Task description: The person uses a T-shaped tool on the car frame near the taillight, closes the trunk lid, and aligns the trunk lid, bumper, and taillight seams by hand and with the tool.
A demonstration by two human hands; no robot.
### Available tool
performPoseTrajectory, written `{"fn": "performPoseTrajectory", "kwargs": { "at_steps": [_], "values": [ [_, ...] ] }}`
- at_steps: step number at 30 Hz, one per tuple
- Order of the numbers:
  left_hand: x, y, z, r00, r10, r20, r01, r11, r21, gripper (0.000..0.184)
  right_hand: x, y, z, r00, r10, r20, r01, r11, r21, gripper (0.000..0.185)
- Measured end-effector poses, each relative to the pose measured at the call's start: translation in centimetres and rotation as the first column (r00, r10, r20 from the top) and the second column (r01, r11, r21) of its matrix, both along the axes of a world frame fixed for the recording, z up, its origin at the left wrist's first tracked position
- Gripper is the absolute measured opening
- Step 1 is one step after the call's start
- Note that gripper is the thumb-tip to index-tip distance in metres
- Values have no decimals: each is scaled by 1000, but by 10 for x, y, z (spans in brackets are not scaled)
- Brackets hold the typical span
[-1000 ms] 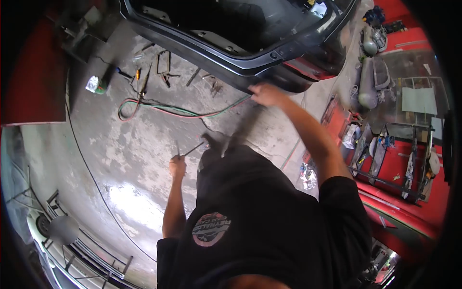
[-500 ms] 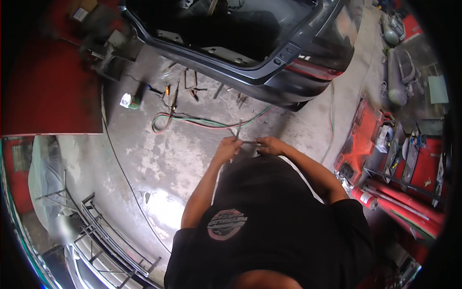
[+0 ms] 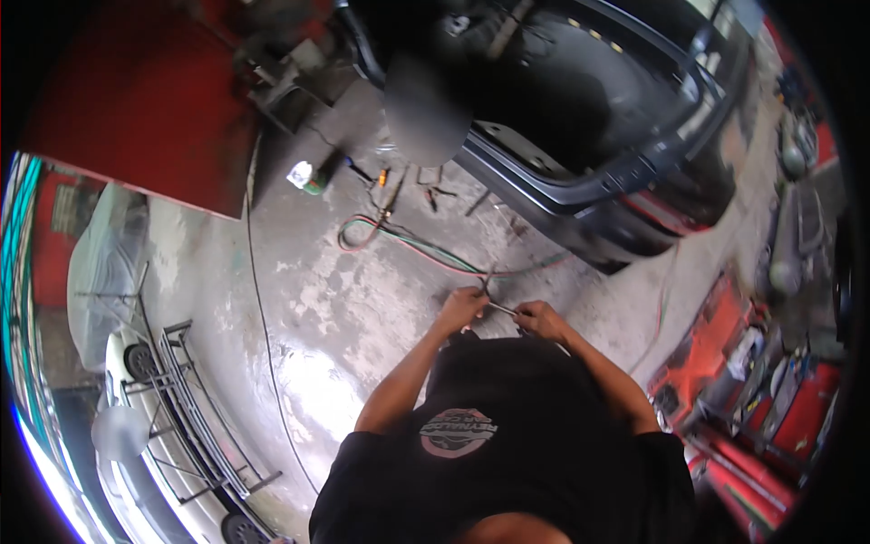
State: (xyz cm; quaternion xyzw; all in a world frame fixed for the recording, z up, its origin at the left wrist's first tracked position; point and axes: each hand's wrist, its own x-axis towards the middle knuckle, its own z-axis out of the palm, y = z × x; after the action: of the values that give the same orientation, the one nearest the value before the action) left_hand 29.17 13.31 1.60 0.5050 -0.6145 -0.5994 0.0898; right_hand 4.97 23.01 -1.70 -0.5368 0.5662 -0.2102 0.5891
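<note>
In front of my black shirt, my left hand (image 3: 464,310) is closed round one end of a slim metal tool (image 3: 502,309). Another thin grey piece sticks up above the left fingers; whether both pieces are one tool I cannot make out. My right hand (image 3: 541,319) pinches the other end, so the bar spans the gap between the hands, tilted down to the right. Beyond them, a red and green twin hose (image 3: 426,252) loops across the concrete floor. Hand tools lie past the hose, among them an orange-handled one (image 3: 383,177).
A dark car body (image 3: 580,195) with an open rear stands ahead. To the left are a red panel (image 3: 136,118), a can (image 3: 306,177), a black cable (image 3: 265,317) and a metal rack (image 3: 195,417) beside a light car. Red parts (image 3: 702,340) and cylinders (image 3: 787,254) line the right.
My view has swung left, so the car and floor tools sit farther right in it. The bar between my hands has gone from nearly level to tilted. Both hands keep their grip.
</note>
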Motion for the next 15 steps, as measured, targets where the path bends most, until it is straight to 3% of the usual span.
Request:
{"fn": "performPoseTrajectory", "kwargs": {
  "at_steps": [2,5,8,10,12,13,15],
  "values": [
    [21,-18,-68,992,-88,-88,68,975,-213,29,17,-19,9,999,-40,8,40,999,22,28],
    [53,-49,-90,974,-153,-168,72,908,-414,31,51,-58,9,999,-45,-16,46,998,38,28],
    [94,-79,-77,974,-58,-218,-19,942,-335,31,100,-98,-9,999,-26,-33,24,998,-56,27],
    [133,-96,-42,975,89,-203,-106,992,-71,30,129,-123,-14,999,11,-41,-15,995,-96,25],
    [176,-114,-47,978,19,-210,-45,992,-119,28,169,-154,-3,997,66,-41,-69,994,-90,23],
    [197,-124,-48,978,-21,-207,-9,989,-145,27,186,-167,-7,985,111,-132,-133,976,-175,24],
    [228,-142,-16,980,56,-191,-53,998,20,24,216,-191,-1,969,169,-178,-200,965,-172,26]
  ]
}}
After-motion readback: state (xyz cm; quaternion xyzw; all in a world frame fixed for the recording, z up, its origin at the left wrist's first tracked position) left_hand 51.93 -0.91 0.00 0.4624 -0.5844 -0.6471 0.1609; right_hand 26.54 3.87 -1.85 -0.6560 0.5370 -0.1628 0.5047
